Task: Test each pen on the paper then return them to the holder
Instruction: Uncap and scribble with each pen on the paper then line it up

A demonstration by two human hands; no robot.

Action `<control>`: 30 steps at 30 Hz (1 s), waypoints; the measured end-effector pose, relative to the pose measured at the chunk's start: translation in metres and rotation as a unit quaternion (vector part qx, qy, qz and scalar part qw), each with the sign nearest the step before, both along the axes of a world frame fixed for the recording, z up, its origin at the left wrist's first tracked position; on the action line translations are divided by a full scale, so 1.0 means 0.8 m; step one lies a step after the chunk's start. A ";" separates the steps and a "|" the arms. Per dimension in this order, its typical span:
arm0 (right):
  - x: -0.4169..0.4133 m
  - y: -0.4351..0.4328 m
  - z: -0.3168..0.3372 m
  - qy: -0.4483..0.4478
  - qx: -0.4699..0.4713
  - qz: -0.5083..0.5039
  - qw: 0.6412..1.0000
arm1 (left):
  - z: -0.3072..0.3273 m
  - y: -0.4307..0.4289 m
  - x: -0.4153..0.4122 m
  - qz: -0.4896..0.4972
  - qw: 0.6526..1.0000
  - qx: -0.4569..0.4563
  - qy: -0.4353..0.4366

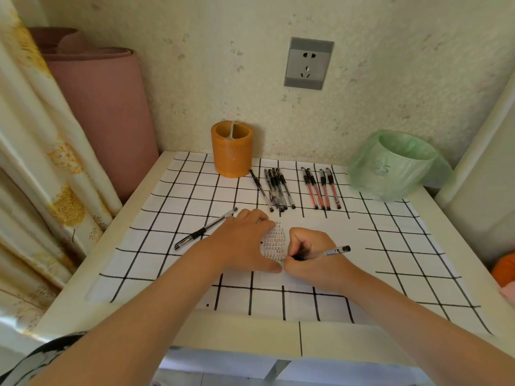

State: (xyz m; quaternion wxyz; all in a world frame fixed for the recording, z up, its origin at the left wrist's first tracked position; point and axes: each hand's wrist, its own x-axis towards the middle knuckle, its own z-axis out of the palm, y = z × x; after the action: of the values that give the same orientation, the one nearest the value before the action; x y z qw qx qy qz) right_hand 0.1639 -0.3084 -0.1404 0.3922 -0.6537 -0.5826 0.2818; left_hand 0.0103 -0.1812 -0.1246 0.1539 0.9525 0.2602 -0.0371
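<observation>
My right hand [312, 254] grips a black pen [331, 252] with its tip down on the white paper [274, 242], which carries rows of small black and red marks. My left hand [245, 240] lies flat on the paper's left side, fingers straight. An orange holder [232, 149] stands empty at the back by the wall. Several black pens [277, 189] lie in a bunch to its right. Further right lie several red pens [320, 188] side by side. One more black pen [206, 229] lies apart, left of my left hand.
The small table has a white cloth with a black grid [178, 207]. A bin with a green bag [395, 165] sits at the back right. A pink rolled mat [103, 107] and a curtain [41, 162] stand to the left. A wall socket [308, 64] is above.
</observation>
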 end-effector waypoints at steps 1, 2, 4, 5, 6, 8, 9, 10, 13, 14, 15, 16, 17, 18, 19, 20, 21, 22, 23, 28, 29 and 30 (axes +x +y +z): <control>0.000 0.000 0.000 0.000 0.000 0.001 1.000 | 0.000 0.000 -0.001 0.001 1.000 -0.001 0.000; 0.000 0.001 0.001 0.000 0.001 0.002 1.000 | 0.000 0.000 -0.001 0.001 1.000 -0.002 -0.001; 0.000 0.000 0.003 -0.001 0.003 0.002 1.000 | 0.000 -0.001 -0.001 0.002 1.000 -0.003 -0.005; 0.000 0.000 0.003 0.000 0.002 0.002 1.000 | 0.000 -0.001 -0.001 0.002 1.000 -0.002 -0.007; 0.001 0.000 0.002 0.004 0.001 0.000 1.000 | 0.000 -0.001 -0.001 0.002 1.000 -0.001 -0.007; 0.002 -0.001 0.001 0.041 -0.001 -0.022 0.999 | -0.001 0.000 -0.001 0.000 1.000 0.000 -0.002; 0.003 0.000 0.002 0.066 0.001 -0.039 0.997 | 0.000 0.000 -0.001 -0.003 1.000 -0.001 0.001; 0.004 0.000 0.002 0.088 0.006 -0.057 0.995 | 0.001 0.001 -0.002 -0.005 1.000 -0.008 0.001; 0.003 0.002 0.006 0.145 0.022 -0.099 0.984 | 0.012 0.012 -0.007 0.029 0.996 -0.065 -0.046; 0.003 0.002 0.008 0.154 0.024 -0.108 0.982 | 0.017 0.018 -0.011 0.051 0.993 -0.079 -0.072; 0.003 0.003 0.009 0.152 0.026 -0.115 0.981 | 0.022 0.024 -0.016 0.071 0.990 -0.080 -0.095; 0.004 0.003 0.010 0.147 0.029 -0.116 0.982 | 0.025 0.030 -0.022 0.084 0.988 -0.072 -0.110; 0.006 0.004 0.011 0.138 0.034 -0.111 0.984 | 0.026 0.034 -0.028 0.093 0.987 -0.060 -0.115; 0.009 0.005 0.012 0.127 0.041 -0.100 0.986 | 0.026 0.037 -0.033 0.100 0.987 -0.053 -0.111; 0.010 0.007 0.014 0.122 0.049 -0.085 0.988 | 0.026 0.039 -0.037 0.102 0.989 -0.049 -0.099; 0.011 0.009 0.015 0.133 0.053 -0.076 0.987 | 0.026 0.039 -0.039 0.097 0.991 -0.047 -0.084; 0.011 0.013 0.019 0.166 0.048 -0.075 0.982 | 0.026 0.037 -0.039 0.089 0.993 -0.045 -0.067; 0.010 0.016 0.024 0.210 0.041 -0.076 0.974 | 0.027 0.035 -0.037 0.080 0.995 -0.039 -0.051; 0.009 0.019 0.030 0.253 0.035 -0.077 0.964 | 0.028 0.033 -0.035 0.075 0.996 -0.028 -0.035; 0.003 0.029 0.051 0.261 0.025 -0.073 0.962 | 0.026 0.025 -0.028 0.087 0.996 0.035 -0.008; 0.002 0.030 0.051 0.210 0.025 -0.077 0.974 | 0.025 0.025 -0.028 0.090 0.995 0.032 -0.009; 0.003 0.031 0.050 0.138 0.024 -0.081 0.987 | 0.026 0.026 -0.027 0.093 0.995 0.026 -0.011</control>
State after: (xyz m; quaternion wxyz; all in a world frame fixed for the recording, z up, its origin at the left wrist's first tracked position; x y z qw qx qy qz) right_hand 0.1665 -0.2833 -0.1001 0.5056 -0.6443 -0.4746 0.3225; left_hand -0.0115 -0.1607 -0.1041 0.1346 0.9283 0.3467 -0.0054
